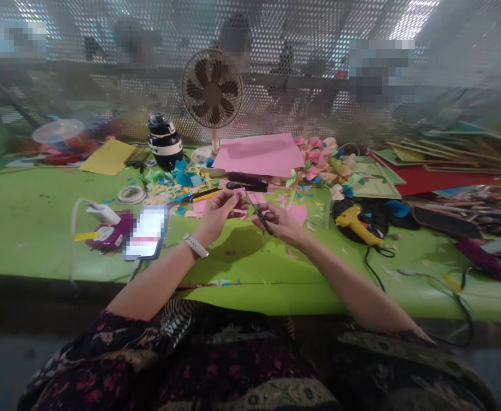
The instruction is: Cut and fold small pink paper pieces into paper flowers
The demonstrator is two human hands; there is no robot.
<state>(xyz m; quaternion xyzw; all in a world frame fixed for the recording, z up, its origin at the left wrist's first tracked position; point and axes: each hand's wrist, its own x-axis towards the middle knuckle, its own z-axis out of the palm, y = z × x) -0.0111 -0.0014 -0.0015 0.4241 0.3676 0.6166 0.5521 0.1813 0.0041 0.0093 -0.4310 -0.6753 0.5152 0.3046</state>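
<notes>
My left hand pinches a small piece of pink paper between thumb and fingers. Opposite it, my right hand is closed around a pair of scissors, whose blades point up and left toward the pink paper. Whether the blades touch the paper I cannot tell. Pink offcuts lie on the green table just behind both hands. Beyond them are a black stapler-like object and a large pink sheet.
A phone and cables lie left, near a dark bottle and a fan. Paper scraps and paper flowers cover the back. On the right are a yellow glue gun and stacked sheets.
</notes>
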